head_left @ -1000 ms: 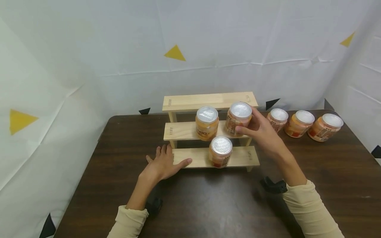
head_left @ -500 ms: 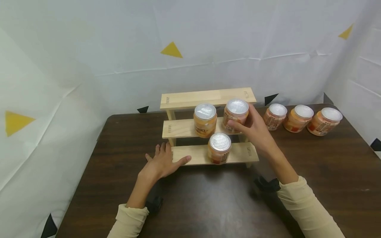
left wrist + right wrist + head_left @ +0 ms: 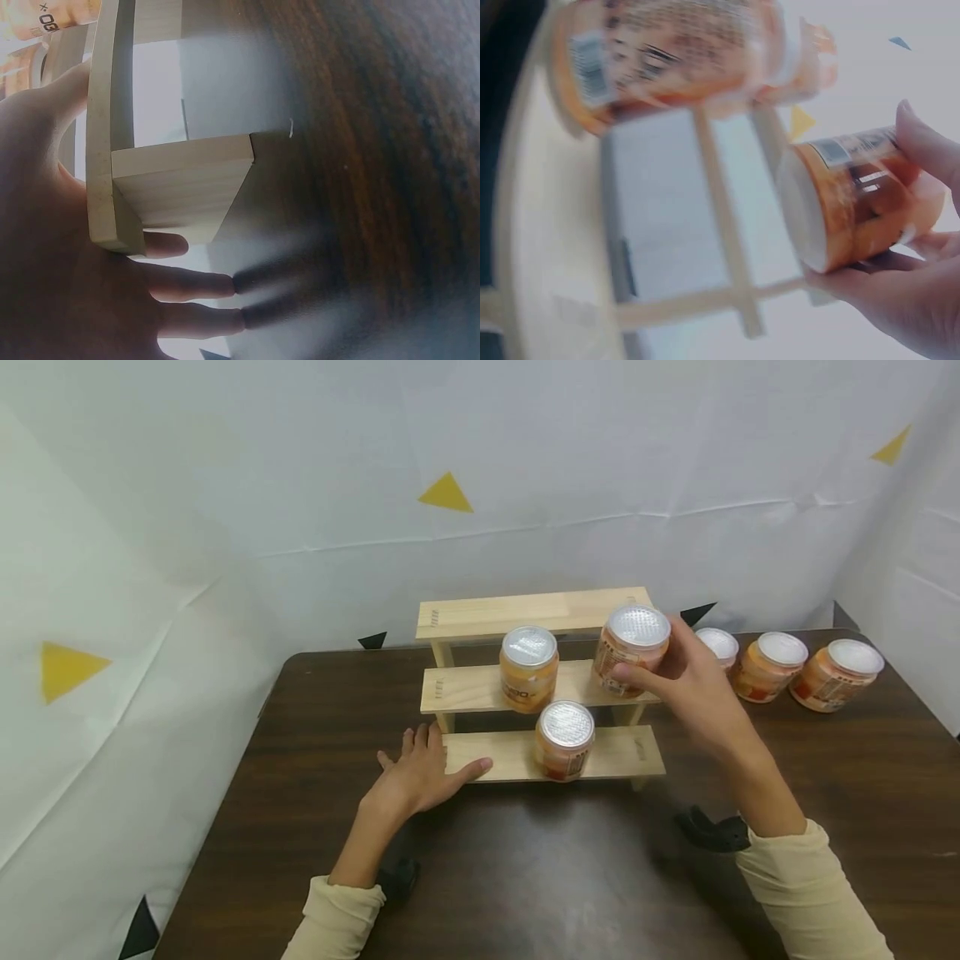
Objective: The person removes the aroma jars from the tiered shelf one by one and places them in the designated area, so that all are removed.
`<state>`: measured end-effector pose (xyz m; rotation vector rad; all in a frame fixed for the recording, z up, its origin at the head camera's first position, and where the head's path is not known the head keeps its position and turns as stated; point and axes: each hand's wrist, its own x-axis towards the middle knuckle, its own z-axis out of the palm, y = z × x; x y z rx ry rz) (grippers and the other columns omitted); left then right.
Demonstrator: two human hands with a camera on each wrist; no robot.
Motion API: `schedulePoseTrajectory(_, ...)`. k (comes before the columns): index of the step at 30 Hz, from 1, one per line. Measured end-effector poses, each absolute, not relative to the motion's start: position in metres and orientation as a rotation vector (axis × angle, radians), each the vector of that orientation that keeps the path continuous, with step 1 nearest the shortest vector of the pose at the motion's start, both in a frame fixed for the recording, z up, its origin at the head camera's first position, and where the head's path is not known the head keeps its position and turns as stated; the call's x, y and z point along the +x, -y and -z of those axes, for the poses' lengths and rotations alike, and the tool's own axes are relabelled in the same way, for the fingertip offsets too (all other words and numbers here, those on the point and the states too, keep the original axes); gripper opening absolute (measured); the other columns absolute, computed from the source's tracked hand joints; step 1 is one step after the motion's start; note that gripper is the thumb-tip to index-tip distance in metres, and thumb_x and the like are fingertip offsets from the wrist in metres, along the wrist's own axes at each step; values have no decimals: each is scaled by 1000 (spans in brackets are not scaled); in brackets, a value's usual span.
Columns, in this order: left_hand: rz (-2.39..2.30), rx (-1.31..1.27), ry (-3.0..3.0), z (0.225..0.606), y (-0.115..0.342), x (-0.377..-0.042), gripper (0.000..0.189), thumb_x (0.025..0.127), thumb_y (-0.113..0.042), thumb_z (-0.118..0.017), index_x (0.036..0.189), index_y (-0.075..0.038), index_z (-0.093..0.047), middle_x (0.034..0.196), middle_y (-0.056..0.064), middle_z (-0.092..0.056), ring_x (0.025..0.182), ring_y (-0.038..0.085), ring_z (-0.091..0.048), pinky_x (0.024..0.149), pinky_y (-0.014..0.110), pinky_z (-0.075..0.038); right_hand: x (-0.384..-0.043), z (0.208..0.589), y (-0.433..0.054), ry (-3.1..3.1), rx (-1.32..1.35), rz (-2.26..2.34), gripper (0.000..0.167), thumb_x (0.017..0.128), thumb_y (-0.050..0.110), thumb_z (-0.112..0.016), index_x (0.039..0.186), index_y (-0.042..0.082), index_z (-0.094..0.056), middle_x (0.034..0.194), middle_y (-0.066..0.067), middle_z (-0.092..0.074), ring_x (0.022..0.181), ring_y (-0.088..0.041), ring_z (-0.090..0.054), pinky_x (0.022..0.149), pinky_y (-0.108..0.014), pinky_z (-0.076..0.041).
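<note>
In the head view my right hand (image 3: 693, 685) grips an orange-labelled can (image 3: 628, 656) with a silver lid over the right end of the middle step. The right wrist view shows the can's (image 3: 862, 202) pale base tilted and apart from the wood, thumb and fingers around its side. My left hand (image 3: 416, 777) rests at the left end of the bottom step of a three-tier wooden rack (image 3: 487, 752), thumb on top. In the left wrist view its straight fingers (image 3: 199, 319) extend past the board's end. Similar cans stand on the middle step (image 3: 528, 672) and bottom step (image 3: 565, 743).
At the table's back right stand three more cans in a row, the orange one (image 3: 768, 668) between a partly hidden can (image 3: 717, 647) and another can (image 3: 836, 678). The rack's top step (image 3: 525, 612) is bare. A white curtain (image 3: 300, 485) hangs behind the dark table (image 3: 540, 877).
My right hand has moved the can rightward and a little up, away from the other can on the middle step. My left hand stays at the rack's left end.
</note>
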<state>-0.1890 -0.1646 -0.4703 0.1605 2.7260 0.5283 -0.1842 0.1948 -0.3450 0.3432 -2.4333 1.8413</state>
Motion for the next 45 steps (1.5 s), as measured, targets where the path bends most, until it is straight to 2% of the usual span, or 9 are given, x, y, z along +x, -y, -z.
schedulePoseTrajectory(3, -517, 166, -2724, 461, 161, -186, 139, 86, -104, -38, 175, 1, -14, 180, 28, -20, 167, 54, -16, 114, 94, -11, -179, 336, -210, 2440, 330, -1831, 68, 102, 5, -79, 160, 15, -46, 140, 3, -62, 125, -7, -63, 95, -14, -53)
schedulePoseTrajectory(7, -528, 159, -2711, 456, 160, -182, 139, 86, -104, -36, 175, 0, -12, 181, 27, -19, 167, 53, -15, 116, 93, -11, -174, 328, -228, 2437, 294, -1820, 65, 100, 0, -79, 156, 17, -50, 134, 6, -66, 119, -7, -66, 87, -14, -54)
schedulePoseTrajectory(12, -529, 156, -2695, 441, 158, -177, 134, 91, -98, -41, 174, 3, -14, 180, 29, -20, 167, 53, -15, 118, 92, -11, -173, 323, -242, 2404, 280, -1833, 62, 98, -5, -79, 149, 20, -54, 129, 7, -68, 115, -4, -67, 87, -12, -54)
schedulePoseTrajectory(17, -524, 189, -2725, 451, 158, -180, 137, 89, -100, -41, 173, 6, -16, 177, 33, -24, 164, 58, -19, 115, 93, -12, -167, 320, -252, 2452, 235, -1756, 62, 98, -4, -79, 148, 23, -55, 128, 12, -69, 112, -1, -68, 88, -11, -53)
schedulePoseTrajectory(20, -523, 196, -2710, 449, 156, -179, 137, 89, -101, -40, 174, 5, -14, 178, 31, -21, 165, 57, -17, 116, 93, -13, -164, 320, -259, 2410, 239, -1819, 59, 96, -7, -79, 144, 21, -58, 126, 11, -71, 110, -2, -70, 87, -11, -53)
schedulePoseTrajectory(25, -511, 187, -2697, 438, 153, -178, 128, 96, -92, -46, 173, 5, -15, 179, 31, -20, 166, 55, -15, 117, 92, -13, -164, 318, -271, 2329, 236, -1966, 56, 95, -11, -76, 139, 18, -59, 122, 7, -72, 104, -4, -71, 79, -14, -55)
schedulePoseTrajectory(31, -522, 174, -2733, 449, 158, -179, 140, 86, -103, -40, 173, 5, -18, 179, 30, -22, 165, 57, -18, 112, 95, -13, -165, 317, -282, 2500, 197, -1779, 55, 99, -5, -75, 139, 27, -53, 123, 11, -67, 104, -2, -68, 76, -17, -55)
schedulePoseTrajectory(41, -522, 172, -2734, 457, 159, -185, 138, 88, -102, -40, 173, 4, -18, 179, 29, -22, 166, 55, -18, 114, 94, -13, -170, 320, -299, 2640, 185, -1591, 53, 102, 1, -74, 136, 32, -49, 125, 13, -61, 105, 1, -67, 80, -16, -57)
schedulePoseTrajectory(45, -518, 177, -2741, 462, 161, -186, 139, 87, -103, -40, 172, 5, -19, 179, 29, -23, 165, 56, -19, 111, 96, -13, -175, 325, -304, 2663, 185, -1580, 49, 101, 1, -74, 133, 29, -49, 122, 15, -62, 103, 2, -67, 79, -16, -58)
